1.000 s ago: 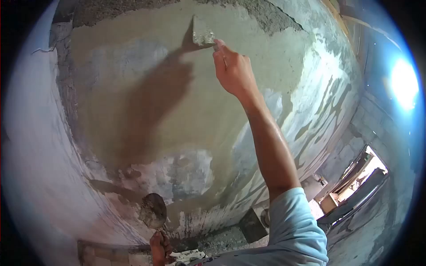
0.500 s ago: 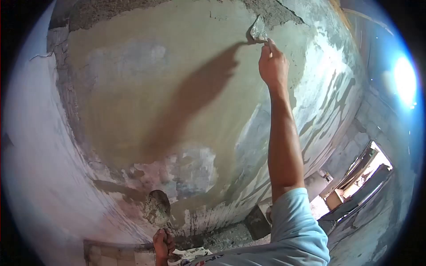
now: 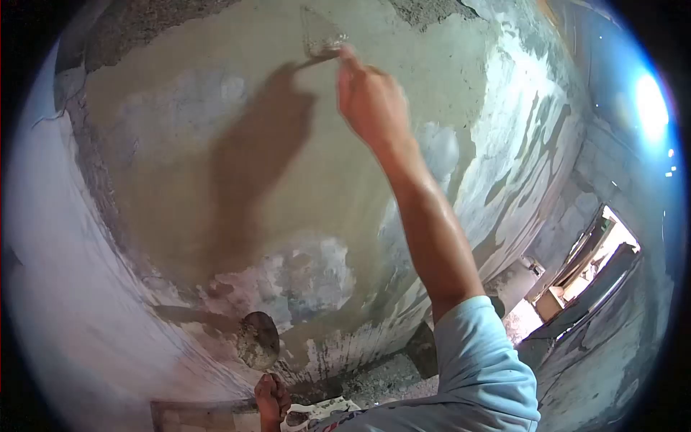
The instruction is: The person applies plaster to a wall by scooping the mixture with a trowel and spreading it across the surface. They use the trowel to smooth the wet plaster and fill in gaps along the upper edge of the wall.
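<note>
My right hand (image 3: pixel 374 104) is closed around the handle of a pointed trowel (image 3: pixel 322 34), whose blade lies against the upper part of a plastered wall (image 3: pixel 317 173). Wet-looking grey-brown plaster covers much of this wall, and the arm's shadow falls across it. Low in the view, my left hand (image 3: pixel 272 396) is closed, with its fingers curled together. Just above it is a round, dark pan (image 3: pixel 258 341) with grey mortar in it. The pan appears held by its handle, though the grip itself is mostly hidden by the fingers.
A pale side wall (image 3: pixel 79 288) meets the plastered wall at left. Rough bare patches (image 3: pixel 432 11) show at the top. A bright lamp (image 3: pixel 651 108) shines at right, above an opening (image 3: pixel 583 273) with boards. Rubble (image 3: pixel 385 381) lies along the wall's foot.
My right hand and the trowel have moved left across the wall, from beside the rough patch at the top. The left hand and pan stay nearly in place; the view has shifted slightly.
</note>
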Demonstrator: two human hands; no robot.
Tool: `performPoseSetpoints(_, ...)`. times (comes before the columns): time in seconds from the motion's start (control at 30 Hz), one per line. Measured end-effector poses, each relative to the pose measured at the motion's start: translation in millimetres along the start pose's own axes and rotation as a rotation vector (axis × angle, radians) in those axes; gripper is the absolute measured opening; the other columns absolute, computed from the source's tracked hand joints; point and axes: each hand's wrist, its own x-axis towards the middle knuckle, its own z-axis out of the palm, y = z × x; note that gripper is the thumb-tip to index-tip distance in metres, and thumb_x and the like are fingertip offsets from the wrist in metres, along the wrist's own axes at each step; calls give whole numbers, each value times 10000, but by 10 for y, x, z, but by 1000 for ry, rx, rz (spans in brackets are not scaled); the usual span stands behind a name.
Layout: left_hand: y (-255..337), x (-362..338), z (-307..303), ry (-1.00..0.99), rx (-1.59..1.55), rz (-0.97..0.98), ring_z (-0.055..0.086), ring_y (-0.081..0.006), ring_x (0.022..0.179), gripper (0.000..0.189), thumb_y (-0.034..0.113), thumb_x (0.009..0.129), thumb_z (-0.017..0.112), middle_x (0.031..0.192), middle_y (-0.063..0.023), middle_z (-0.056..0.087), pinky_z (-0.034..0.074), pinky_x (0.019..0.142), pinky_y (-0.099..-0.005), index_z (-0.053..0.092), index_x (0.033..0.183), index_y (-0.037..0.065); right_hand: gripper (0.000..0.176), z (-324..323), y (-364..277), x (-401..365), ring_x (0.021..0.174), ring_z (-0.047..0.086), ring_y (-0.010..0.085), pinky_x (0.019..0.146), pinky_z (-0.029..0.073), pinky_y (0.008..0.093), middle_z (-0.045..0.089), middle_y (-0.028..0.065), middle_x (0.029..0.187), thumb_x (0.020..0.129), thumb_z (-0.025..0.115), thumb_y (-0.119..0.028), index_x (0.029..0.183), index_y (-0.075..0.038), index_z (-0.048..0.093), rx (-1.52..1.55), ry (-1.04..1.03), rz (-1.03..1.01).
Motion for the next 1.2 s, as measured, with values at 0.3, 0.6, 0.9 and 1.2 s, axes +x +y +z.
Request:
performPoseSetpoints(0.3,-52,-48,-62,-34,-43,-23,289,-90,360,287,388,1065,521,616,2,410,215,289,-276,553,966,121,398,-149,1092,-182,890,694,473,844,547,549,727,247,931,990,524,-247,1330,-84,653,-25,230,223)
performPoseSetpoints(0.6,-8,-119,-176,50,21,-11,298,-89,366,308,409,1060,515,620,7,408,212,290,-270,549,960,120,350,169,-170,-245,948,684,480,836,560,497,700,297,971,990,546,-213,1231,-12,700,394,147,177)
performPoseSetpoints(0.9,-43,-1,84,-33,15,4,310,-83,378,311,420,1061,511,624,4,414,237,295,-258,541,967,125,372,22,566,-365,845,700,461,743,563,568,726,225,946,1015,529,-276,1373,-200,597,48,49,66)
performPoseSetpoints(1.2,-75,-260,-11,18,36,-48,335,-111,382,319,422,1075,477,627,-11,426,263,289,-282,472,925,140,429,52,1275,-549,505,603,186,460,477,350,626,77,672,1011,559,-191,1417,-61,611,395,244,498)
